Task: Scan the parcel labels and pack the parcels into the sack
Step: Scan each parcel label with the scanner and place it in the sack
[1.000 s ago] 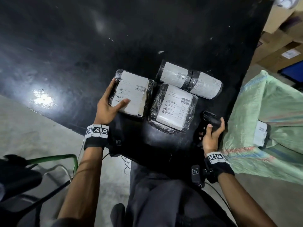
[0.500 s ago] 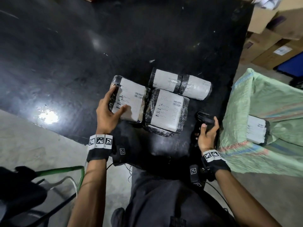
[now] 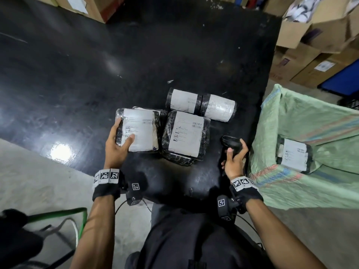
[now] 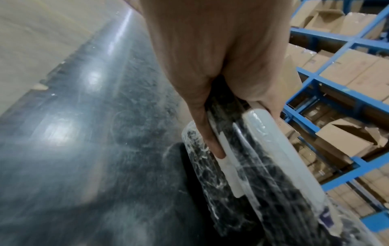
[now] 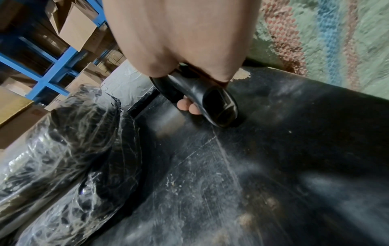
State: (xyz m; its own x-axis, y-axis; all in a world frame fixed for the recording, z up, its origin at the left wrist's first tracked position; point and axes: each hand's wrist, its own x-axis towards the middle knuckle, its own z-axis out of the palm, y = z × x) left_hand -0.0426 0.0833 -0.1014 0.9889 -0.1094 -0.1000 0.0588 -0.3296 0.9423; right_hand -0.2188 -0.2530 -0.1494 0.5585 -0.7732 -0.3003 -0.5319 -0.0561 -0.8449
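On the black table (image 3: 97, 84) lie black-wrapped parcels with white labels. My left hand (image 3: 118, 144) grips the leftmost parcel (image 3: 138, 133) by its near left corner, thumb on the label; the left wrist view shows that parcel (image 4: 252, 166) raised off the table with fingers under it. A second flat parcel (image 3: 187, 136) lies beside it, and two rolled parcels (image 3: 202, 105) lie behind. My right hand (image 3: 235, 154) grips the black scanner (image 3: 231, 143), whose head (image 5: 212, 103) rests near the table's right edge. The green sack (image 3: 310, 123) stands open at the right with one parcel (image 3: 294, 156) inside.
Cardboard boxes (image 3: 314, 35) are stacked behind the sack and at the table's far edge. Blue shelving with boxes (image 4: 336, 66) stands nearby. A green-framed chair (image 3: 58, 220) is at the lower left on the concrete floor.
My left hand has tightened on the leftmost parcel and lifted it a little. My right hand has closed round the scanner. The head view has tilted up.
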